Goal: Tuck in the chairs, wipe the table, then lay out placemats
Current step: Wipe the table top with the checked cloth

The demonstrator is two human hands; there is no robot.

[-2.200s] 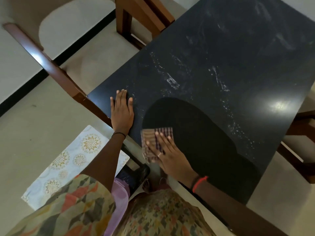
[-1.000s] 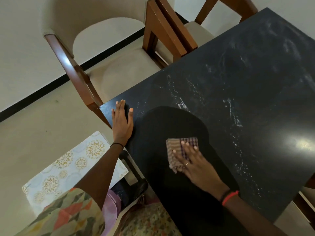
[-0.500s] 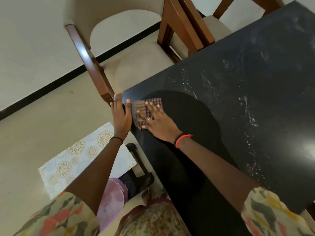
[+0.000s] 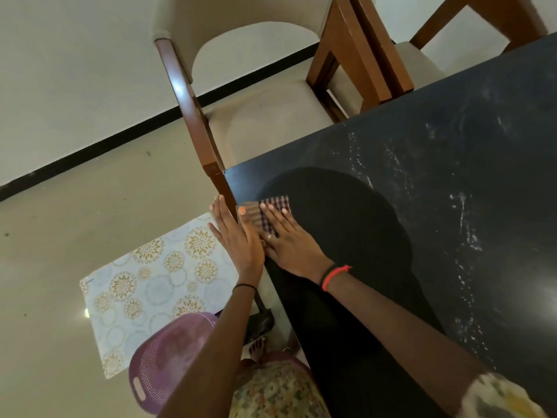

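Head camera: a small checked cloth [image 4: 278, 203], purple and brown, lies flat on the dark table [image 4: 452, 140] at its left edge, just short of the corner beside a cushioned wooden chair [image 4: 265, 122]. The right hand [image 4: 291, 244] presses down on the cloth with straight, spread fingers, a red band at the wrist. The left hand [image 4: 238, 239] is held flat and wide just off the table edge, touching the right hand, its thumb at the cloth's left side. White streaks and specks mark the tabletop further right. A patterned placemat [image 4: 150, 282] lies on the floor below the left arm, with a purple mesh basket [image 4: 165, 360] partly over its near end. A second chair [image 4: 419, 61] stands beyond the first
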